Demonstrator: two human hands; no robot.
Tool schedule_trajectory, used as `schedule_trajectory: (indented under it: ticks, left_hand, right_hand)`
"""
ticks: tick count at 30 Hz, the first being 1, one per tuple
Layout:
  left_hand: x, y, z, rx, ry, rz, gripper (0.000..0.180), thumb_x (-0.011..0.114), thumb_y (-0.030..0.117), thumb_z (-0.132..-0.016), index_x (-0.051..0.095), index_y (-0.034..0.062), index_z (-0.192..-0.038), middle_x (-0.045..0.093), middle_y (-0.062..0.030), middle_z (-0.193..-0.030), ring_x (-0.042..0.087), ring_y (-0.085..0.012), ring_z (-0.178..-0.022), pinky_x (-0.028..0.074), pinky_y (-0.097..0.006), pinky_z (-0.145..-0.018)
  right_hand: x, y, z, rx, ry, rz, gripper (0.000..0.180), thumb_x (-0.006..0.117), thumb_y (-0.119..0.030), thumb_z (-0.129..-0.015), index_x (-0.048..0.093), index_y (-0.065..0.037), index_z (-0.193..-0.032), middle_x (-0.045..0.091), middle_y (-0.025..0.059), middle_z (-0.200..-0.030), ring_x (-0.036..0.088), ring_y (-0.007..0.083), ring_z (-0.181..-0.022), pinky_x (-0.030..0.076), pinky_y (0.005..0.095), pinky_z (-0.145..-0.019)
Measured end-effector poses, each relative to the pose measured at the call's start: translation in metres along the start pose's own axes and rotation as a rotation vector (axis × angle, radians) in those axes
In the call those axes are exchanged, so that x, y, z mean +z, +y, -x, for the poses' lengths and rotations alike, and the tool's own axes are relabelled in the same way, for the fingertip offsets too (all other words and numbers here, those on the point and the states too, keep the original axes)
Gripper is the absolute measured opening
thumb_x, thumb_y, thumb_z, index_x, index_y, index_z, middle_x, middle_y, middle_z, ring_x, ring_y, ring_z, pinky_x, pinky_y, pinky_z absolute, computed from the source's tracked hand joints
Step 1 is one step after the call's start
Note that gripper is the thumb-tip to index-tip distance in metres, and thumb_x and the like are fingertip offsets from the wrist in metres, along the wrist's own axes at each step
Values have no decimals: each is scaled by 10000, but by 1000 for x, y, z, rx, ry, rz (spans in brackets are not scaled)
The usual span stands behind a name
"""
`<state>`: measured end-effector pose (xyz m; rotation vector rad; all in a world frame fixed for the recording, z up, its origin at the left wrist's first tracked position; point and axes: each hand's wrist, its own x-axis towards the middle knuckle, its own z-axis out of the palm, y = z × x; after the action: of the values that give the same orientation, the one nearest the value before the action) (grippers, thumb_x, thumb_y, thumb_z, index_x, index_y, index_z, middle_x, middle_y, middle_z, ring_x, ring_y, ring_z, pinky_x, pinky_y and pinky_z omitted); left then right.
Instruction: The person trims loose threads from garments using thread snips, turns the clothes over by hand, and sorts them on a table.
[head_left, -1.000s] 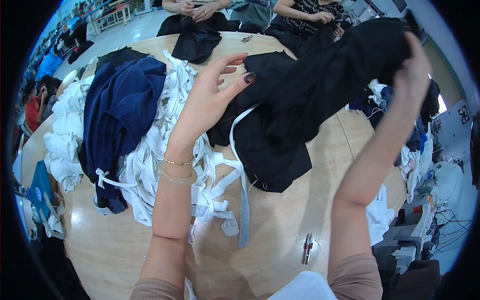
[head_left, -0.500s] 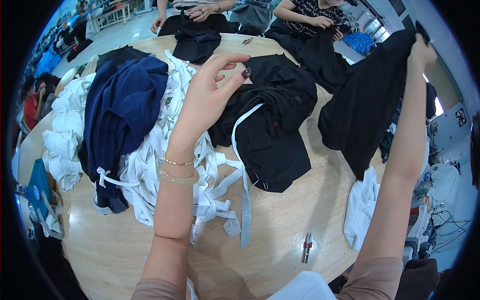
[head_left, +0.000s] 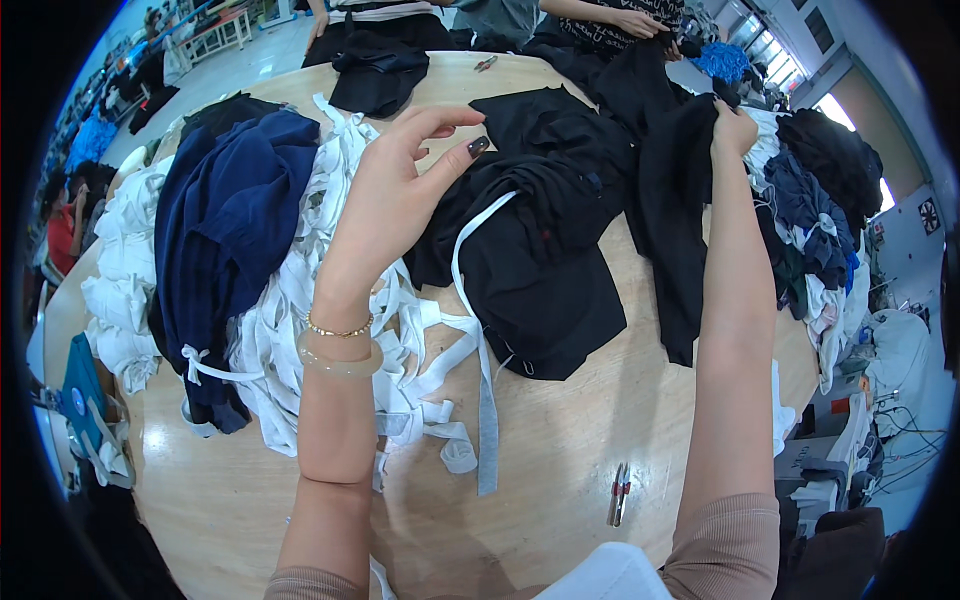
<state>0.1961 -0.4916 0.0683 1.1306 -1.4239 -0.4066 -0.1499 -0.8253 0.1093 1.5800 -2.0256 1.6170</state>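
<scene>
My right hand is closed on the upper edge of a black garment, which hangs in a long narrow fold over the table's right side. Just left of it lies a heap of black garments, bunched on top, with a white strip trailing over its near side. My left hand hovers at the heap's left edge, thumb and fingers apart, with nothing in it. Beneath my left forearm spreads a tangle of white fabric strips.
Thread snips lie near the front edge. A navy garment and white cloth bundles are piled at the left. Across the table, people handle black cloth. Mixed garments are heaped at the right.
My right hand has swung left from the far right, bringing the black garment closer to the heap. My left hand stays almost in place, fingers still apart.
</scene>
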Motion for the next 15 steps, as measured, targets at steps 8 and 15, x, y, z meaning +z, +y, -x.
schedule_trajectory:
  ticks: [8,15]
  left_hand:
    - [-1,6,1,17,-59,-32,240,560,130,-890,601,5,-1090,597,-63,-1040,555,-130,-976,448,-276,-873]
    - [-34,85,14,396,-950,1009,124,704,114,-791,702,68,-906,620,-97,-799,575,-189,-644,476,-351,-646]
  right_hand:
    - [39,17,-11,139,-97,-248,348,766,-201,-610,706,-9,-894,680,168,-893,650,290,-851,480,357,-805]
    - [43,31,-11,291,-145,-290,379,764,-130,-599,687,24,-936,667,180,-971,641,286,-895,471,339,-840]
